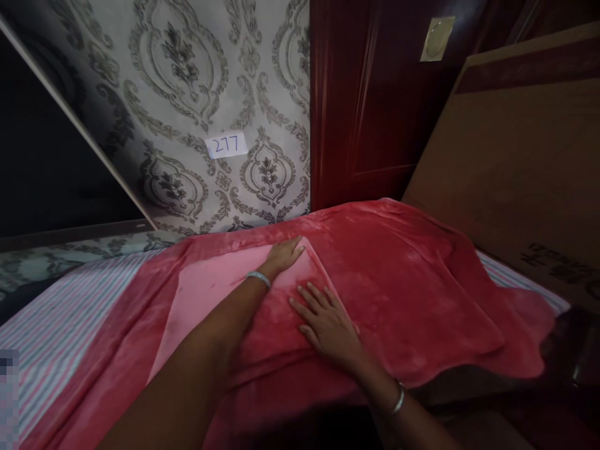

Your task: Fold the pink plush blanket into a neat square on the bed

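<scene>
A soft red blanket (pixel 403 281) lies spread over a bed, with a folded-over flap showing its lighter pink underside (pixel 210 294). My left hand (pixel 284 255) reaches forward and rests at the far corner of that flap, fingers together against the fabric; whether it pinches the cloth is hidden. My right hand (pixel 325 322) lies flat on the red blanket just beside the flap's edge, fingers spread. Each wrist wears a silver bangle.
A striped sheet (pixel 56 325) shows at the left and right of the blanket. Patterned wallpaper with a paper label reading 277 (pixel 227 145) stands behind. A dark red wooden door (pixel 375 100) and a brown headboard panel (pixel 515 162) are at the right.
</scene>
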Motion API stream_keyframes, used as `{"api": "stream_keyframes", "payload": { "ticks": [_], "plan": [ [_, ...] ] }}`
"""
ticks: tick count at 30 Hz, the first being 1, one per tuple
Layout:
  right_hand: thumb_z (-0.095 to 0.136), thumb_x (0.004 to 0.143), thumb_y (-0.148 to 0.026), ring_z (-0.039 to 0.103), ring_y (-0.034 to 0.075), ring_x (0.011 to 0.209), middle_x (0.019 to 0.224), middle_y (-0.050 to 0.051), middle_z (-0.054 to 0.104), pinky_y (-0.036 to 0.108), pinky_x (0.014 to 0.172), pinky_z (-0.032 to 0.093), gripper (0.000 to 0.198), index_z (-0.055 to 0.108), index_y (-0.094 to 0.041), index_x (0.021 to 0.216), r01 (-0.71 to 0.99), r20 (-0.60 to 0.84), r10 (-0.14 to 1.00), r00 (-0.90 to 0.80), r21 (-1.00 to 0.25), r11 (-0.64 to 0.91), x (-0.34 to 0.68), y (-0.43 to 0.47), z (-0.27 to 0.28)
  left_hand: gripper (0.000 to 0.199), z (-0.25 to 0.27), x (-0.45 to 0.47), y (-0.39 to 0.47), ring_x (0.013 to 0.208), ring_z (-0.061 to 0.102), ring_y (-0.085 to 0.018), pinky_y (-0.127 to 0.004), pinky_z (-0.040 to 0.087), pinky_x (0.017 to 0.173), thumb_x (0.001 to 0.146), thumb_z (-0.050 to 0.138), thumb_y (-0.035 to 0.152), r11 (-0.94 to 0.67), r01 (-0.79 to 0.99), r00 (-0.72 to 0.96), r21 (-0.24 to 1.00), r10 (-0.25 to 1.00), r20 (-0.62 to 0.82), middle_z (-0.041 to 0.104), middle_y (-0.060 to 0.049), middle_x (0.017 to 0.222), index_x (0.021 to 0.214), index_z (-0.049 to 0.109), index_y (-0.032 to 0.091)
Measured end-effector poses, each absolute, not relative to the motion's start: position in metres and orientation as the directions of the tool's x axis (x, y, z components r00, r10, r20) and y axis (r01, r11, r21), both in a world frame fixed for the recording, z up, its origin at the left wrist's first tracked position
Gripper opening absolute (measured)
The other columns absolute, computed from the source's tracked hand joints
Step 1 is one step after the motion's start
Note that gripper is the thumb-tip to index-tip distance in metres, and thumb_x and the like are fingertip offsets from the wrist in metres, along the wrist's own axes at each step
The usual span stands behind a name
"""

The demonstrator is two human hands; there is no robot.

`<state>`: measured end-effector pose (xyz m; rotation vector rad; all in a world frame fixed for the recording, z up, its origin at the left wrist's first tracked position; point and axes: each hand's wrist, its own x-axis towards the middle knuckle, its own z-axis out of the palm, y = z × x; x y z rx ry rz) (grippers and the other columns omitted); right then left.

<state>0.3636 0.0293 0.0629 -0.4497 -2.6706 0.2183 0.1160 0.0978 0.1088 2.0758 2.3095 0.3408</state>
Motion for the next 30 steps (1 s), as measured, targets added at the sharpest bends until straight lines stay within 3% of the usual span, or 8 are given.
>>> {"api": "stream_keyframes", "payload": {
  "ticks": [3,5,9,13,18,21,24,30],
  "plan": [
    [0.046,0.103,-0.04,0.022,0.026,0.154,0.164,0.001,0.034,0.053,0.124,0.019,0.053,0.04,-0.033,0.155,0.285,0.383,0.343,-0.858,-0.201,0.937,0.365,0.028,0.066,0.063,0.119,0.121,0.094,0.15,0.035,-0.029,-0.056,0.018,0.124,0.103,0.03,0.054,0.133,0.979,-0.151,0.154,0.982,0.112,0.04,-0.014,0.161,0.157,0.034,0.02],
    [0.046,0.103,-0.039,0.022,0.027,0.154,0.164,0.003,0.035,0.053,0.124,0.018,0.052,0.041,-0.032,0.155,0.29,0.392,0.341,-0.854,-0.186,0.939,0.366,0.028,0.066,0.065,0.127,0.122,0.085,0.152,0.028,-0.03,-0.057,0.013,0.125,0.103,0.032,0.054,0.151,0.977,-0.166,0.152,0.981,0.096,0.034,-0.014,0.164,0.158,0.032,0.02],
    [0.046,0.103,-0.037,0.024,0.028,0.153,0.163,0.006,0.035,0.055,0.123,0.019,0.051,0.043,-0.03,0.154,0.286,0.38,0.331,-0.864,-0.171,0.943,0.369,0.029,0.066,0.064,0.143,0.116,0.041,0.155,0.022,-0.028,-0.055,0.016,0.125,0.103,0.028,0.054,0.094,0.986,-0.1,0.137,0.994,0.033,0.027,-0.012,0.167,0.159,0.031,0.022],
    [0.043,0.103,-0.036,0.031,0.028,0.15,0.16,0.007,0.042,0.055,0.121,0.024,0.049,0.048,-0.029,0.152,0.274,0.365,0.337,-0.868,-0.214,0.938,0.366,0.032,0.082,0.062,0.15,0.113,-0.031,0.155,0.022,-0.025,-0.054,0.015,0.125,0.103,0.029,0.056,-0.02,0.995,0.025,0.093,0.998,-0.049,0.031,-0.009,0.165,0.158,0.033,0.028],
    [0.039,0.104,-0.039,0.027,0.029,0.152,0.163,0.009,0.036,0.055,0.122,0.021,0.053,0.042,-0.026,0.156,0.267,0.391,0.334,-0.857,-0.216,0.939,0.344,0.031,0.111,0.066,0.135,0.127,-0.112,0.155,0.022,-0.028,-0.056,0.017,0.125,0.101,0.036,0.055,0.06,0.998,-0.062,0.03,0.997,0.054,0.028,-0.012,0.166,0.16,0.029,0.026],
    [0.042,0.104,-0.044,0.022,0.033,0.154,0.166,0.009,0.029,0.06,0.121,0.019,0.056,0.039,-0.027,0.157,0.309,0.312,0.352,-0.882,-0.18,0.934,0.334,0.03,0.106,0.067,0.115,0.14,-0.14,0.155,0.02,-0.031,-0.061,0.018,0.123,0.1,0.04,0.054,0.152,0.988,-0.153,0.014,0.983,0.102,0.027,-0.011,0.167,0.16,0.029,0.028],
    [0.042,0.104,-0.047,0.021,0.035,0.153,0.166,0.009,0.029,0.063,0.121,0.016,0.056,0.04,-0.028,0.156,0.33,0.254,0.355,-0.9,-0.136,0.934,0.333,0.029,0.089,0.065,0.097,0.151,-0.152,0.155,0.017,-0.034,-0.066,0.015,0.122,0.099,0.044,0.052,0.219,0.976,-0.218,0.004,0.969,0.117,0.023,-0.011,0.168,0.159,0.032,0.029],
    [0.041,0.104,-0.048,0.022,0.032,0.153,0.165,0.006,0.031,0.06,0.122,0.016,0.056,0.038,-0.03,0.157,0.34,0.287,0.363,-0.886,-0.127,0.932,0.334,0.03,0.079,0.061,0.09,0.157,-0.152,0.155,0.019,-0.034,-0.066,0.013,0.123,0.1,0.043,0.051,0.221,0.975,-0.222,0.022,0.96,0.173,0.023,-0.011,0.168,0.157,0.037,0.027]
  ]
}}
